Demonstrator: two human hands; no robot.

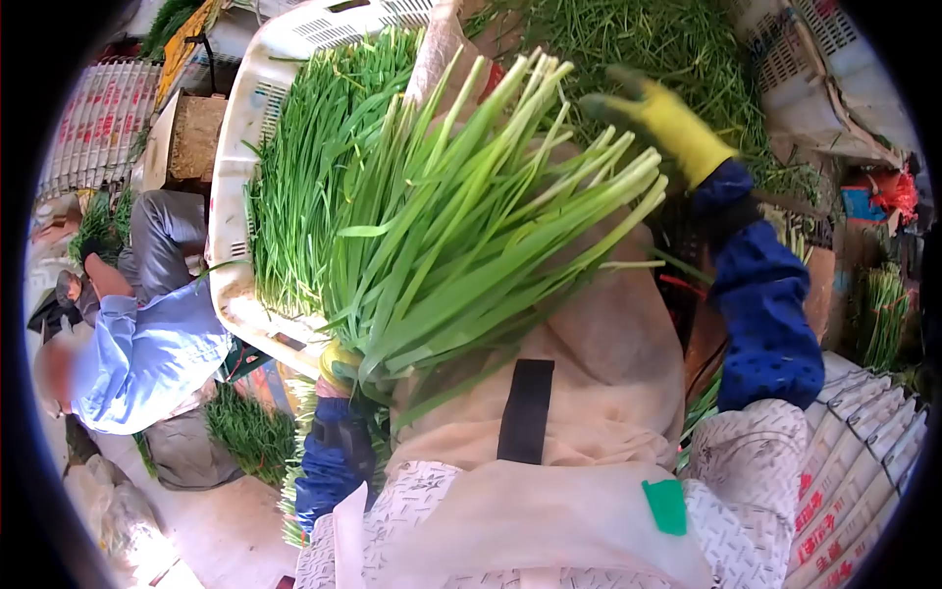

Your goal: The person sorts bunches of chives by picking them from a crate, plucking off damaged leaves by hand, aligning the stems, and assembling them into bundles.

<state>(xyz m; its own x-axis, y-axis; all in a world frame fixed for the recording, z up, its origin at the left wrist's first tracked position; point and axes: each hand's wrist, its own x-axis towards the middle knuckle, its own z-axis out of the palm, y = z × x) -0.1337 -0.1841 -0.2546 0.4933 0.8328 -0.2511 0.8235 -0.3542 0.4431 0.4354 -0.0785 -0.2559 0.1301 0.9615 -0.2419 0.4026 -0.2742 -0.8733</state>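
A large loose bunch of green leafy stalks [461, 226] fans out over my lap, its pale stem ends pointing to the upper right. My left hand [340, 365], in a yellow glove, is closed round the leafy lower end of this bunch, with most of the fingers hidden by leaves. To the right of the stem ends, my right hand [667, 123], in a yellow glove with darker fingertips, is held apart from the bunch, fingers spread and nothing in them. Behind the bunch stands a white plastic crate [235, 187] holding upright green stalks [314, 177].
Loose greens [638, 39] lie in a heap beyond my right hand. A person in a blue shirt [157, 344] sits at the left, near more bundles [245, 427]. Stacked white crates [844, 481] stand at the lower right, and another white crate [834, 59] at the upper right.
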